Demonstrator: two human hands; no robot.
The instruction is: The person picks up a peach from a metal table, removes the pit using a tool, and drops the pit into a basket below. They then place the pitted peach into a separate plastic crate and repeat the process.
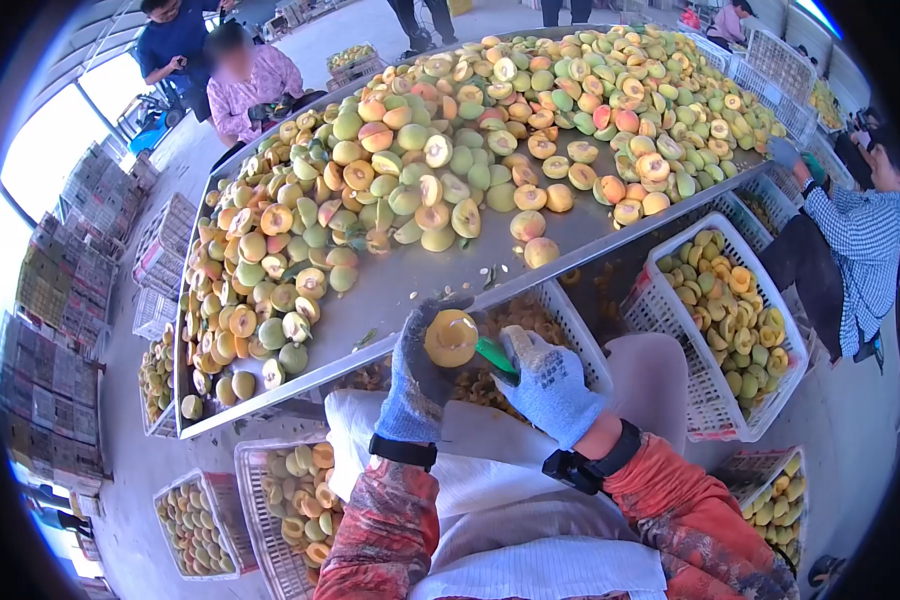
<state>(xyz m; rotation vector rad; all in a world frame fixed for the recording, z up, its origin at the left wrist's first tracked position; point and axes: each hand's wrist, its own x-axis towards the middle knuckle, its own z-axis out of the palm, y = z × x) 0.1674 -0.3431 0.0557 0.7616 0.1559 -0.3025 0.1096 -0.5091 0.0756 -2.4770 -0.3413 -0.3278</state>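
Note:
In my left hand [417,375], gloved in blue with a dark grey palm, is a halved yellow fruit [451,338], its cut face turned up. My right hand [552,385], in a blue glove, grips a green-handled tool [497,356] whose tip meets the fruit's right edge; the tip itself is hard to make out. Both hands are just in front of the metal table's [390,290] near edge. Behind them on the table lies a big heap of halved and whole fruit [410,160]. Below the hands, a white crate [585,350] holds brownish pieces.
A white crate of fruit halves [670,285] stands at the right, another [260,500] at the lower left. A person in a checked shirt [850,240] sits at the right; a person in pink [255,85] sits beyond the table. Crate stacks [50,330] line the left.

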